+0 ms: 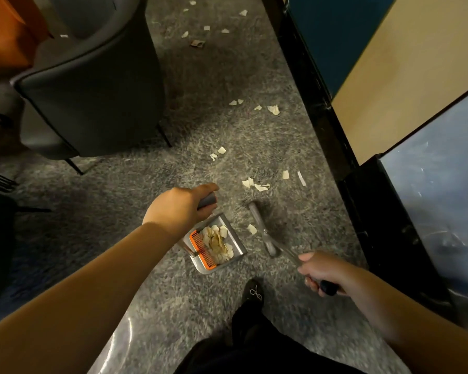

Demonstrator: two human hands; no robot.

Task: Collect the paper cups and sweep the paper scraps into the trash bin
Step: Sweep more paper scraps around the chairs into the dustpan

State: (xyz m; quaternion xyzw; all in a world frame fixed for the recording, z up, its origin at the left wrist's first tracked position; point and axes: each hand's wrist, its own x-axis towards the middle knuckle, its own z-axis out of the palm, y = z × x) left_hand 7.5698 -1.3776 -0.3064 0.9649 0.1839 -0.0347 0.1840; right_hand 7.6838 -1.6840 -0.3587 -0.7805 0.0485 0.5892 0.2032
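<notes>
My left hand (177, 206) grips the grey handle of a dustpan (234, 240) that rests on the grey carpet. The pan has an orange comb edge and holds a heap of pale paper scraps (218, 241). My right hand (322, 271) grips the handle of a broom (262, 229), whose head lies on the carpet just right of the pan. One scrap (251, 229) lies between pan and broom. More paper scraps (256, 184) are scattered ahead along the carpet, up to the far end (206, 28). No paper cups or trash bin are in view.
A dark grey chair (92, 85) stands at the left, with thin black legs. A black-framed partition with blue and beige panels (362, 76) runs along the right. My dark shoe (251, 292) and trouser leg are at the bottom. An orange surface (3, 31) shows top left.
</notes>
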